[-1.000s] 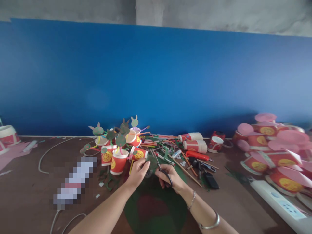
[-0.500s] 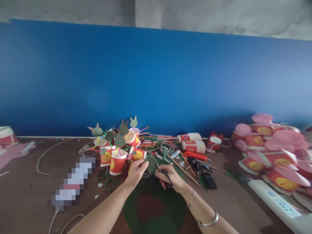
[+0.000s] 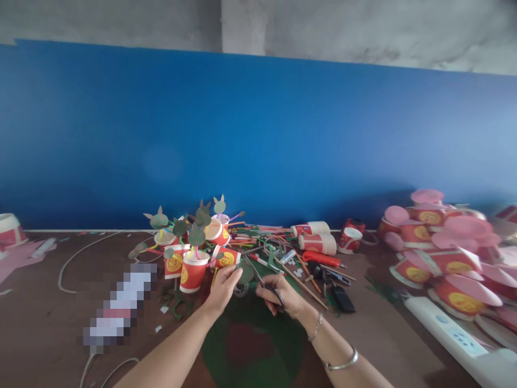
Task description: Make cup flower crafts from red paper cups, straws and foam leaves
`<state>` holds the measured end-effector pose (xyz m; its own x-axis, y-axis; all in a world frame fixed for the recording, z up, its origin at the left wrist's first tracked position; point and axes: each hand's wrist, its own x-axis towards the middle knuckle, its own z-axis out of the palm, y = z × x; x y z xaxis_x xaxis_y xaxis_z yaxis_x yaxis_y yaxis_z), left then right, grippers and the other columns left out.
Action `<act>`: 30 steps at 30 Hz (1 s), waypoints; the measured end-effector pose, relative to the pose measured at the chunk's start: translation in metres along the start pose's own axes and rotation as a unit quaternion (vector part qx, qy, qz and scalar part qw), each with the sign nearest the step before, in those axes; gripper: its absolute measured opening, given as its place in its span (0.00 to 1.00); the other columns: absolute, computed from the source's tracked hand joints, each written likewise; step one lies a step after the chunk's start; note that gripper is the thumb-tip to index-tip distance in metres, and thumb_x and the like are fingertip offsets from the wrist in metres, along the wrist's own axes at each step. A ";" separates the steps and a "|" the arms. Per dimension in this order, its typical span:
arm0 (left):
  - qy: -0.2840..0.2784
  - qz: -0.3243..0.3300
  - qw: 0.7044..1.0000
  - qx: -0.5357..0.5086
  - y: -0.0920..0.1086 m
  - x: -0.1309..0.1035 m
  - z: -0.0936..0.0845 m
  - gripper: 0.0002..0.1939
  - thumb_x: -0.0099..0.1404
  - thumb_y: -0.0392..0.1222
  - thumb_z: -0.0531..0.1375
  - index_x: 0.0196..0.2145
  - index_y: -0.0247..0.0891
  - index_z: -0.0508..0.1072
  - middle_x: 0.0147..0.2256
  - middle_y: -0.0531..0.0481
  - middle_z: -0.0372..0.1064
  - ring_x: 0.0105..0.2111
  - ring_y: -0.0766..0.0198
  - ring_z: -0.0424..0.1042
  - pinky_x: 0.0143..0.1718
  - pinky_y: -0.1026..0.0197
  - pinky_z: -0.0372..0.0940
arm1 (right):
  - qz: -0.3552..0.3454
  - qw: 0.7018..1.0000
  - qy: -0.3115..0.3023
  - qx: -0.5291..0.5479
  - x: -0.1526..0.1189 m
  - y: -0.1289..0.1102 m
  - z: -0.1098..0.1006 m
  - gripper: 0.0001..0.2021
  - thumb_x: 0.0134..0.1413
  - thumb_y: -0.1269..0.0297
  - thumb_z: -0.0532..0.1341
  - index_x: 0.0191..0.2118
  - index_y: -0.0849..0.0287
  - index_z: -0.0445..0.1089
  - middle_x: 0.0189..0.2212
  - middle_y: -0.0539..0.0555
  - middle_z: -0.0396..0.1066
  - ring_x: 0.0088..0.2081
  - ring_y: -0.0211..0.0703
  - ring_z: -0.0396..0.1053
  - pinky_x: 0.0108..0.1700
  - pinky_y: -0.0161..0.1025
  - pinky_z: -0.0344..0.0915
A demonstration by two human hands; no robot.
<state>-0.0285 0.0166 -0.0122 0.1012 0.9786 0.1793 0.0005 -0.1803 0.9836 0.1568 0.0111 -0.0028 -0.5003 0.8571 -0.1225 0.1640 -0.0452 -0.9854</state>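
Note:
Between thumb and fingers, my left hand [image 3: 224,286] pinches a small round piece of green paper [image 3: 245,274]. My right hand [image 3: 280,293] grips a pair of scissors [image 3: 254,267] by the dark handles, and the blades point up and left beside the paper. Whether the blades touch its edge I cannot tell. Below both hands lies a large dark green sheet [image 3: 258,361] with a reddish patch. Just left of my left hand stands a red paper cup [image 3: 194,274], with a green paper head on a coloured stem rising from it.
More cups with eared paper heads [image 3: 158,220] crowd the back left. Stacked cups [image 3: 317,244], a red-orange tool [image 3: 322,258], sticks and a black key fob [image 3: 343,298] lie right of centre. Pink-topped cups [image 3: 460,293] pile up behind a white power strip [image 3: 446,326].
The view has shifted slightly, with the things on the table sitting a little lower and further left. Both hands keep their hold on the paper and the scissors.

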 end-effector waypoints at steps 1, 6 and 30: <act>-0.001 0.000 1.000 0.001 0.000 0.000 0.000 0.19 0.59 0.52 0.55 0.19 0.36 0.59 0.17 0.59 0.49 0.20 0.72 0.50 0.22 0.67 0.50 | 0.001 1.000 0.004 -0.003 0.000 0.000 0.000 0.17 0.45 0.50 0.62 0.24 0.61 0.63 0.08 0.43 0.60 0.10 0.29 0.55 0.11 0.26 0.45; -0.004 0.009 1.000 0.025 0.004 -0.002 0.002 0.18 0.58 0.51 0.55 0.20 0.36 0.60 0.18 0.58 0.50 0.21 0.71 0.51 0.22 0.67 0.50 | -0.010 0.998 0.063 -0.008 0.001 -0.004 0.002 0.16 0.44 0.52 0.62 0.24 0.61 0.63 0.09 0.43 0.60 0.10 0.29 0.55 0.10 0.26 0.44; -0.067 0.190 0.796 0.571 0.037 -0.033 0.002 0.08 0.58 0.34 0.56 0.37 0.39 0.67 0.35 0.48 0.67 0.39 0.57 0.64 0.42 0.55 0.60 | -0.109 0.944 0.313 -0.007 0.015 0.012 -0.005 0.19 0.43 0.53 0.63 0.38 0.57 0.58 0.14 0.44 0.63 0.16 0.39 0.62 0.20 0.33 0.57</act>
<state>-0.0304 -0.0228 0.0184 0.4154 0.8257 0.3816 0.8406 -0.5088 0.1859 0.1555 0.0254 -0.0162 0.0748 0.9806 0.1810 0.1292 0.1705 -0.9769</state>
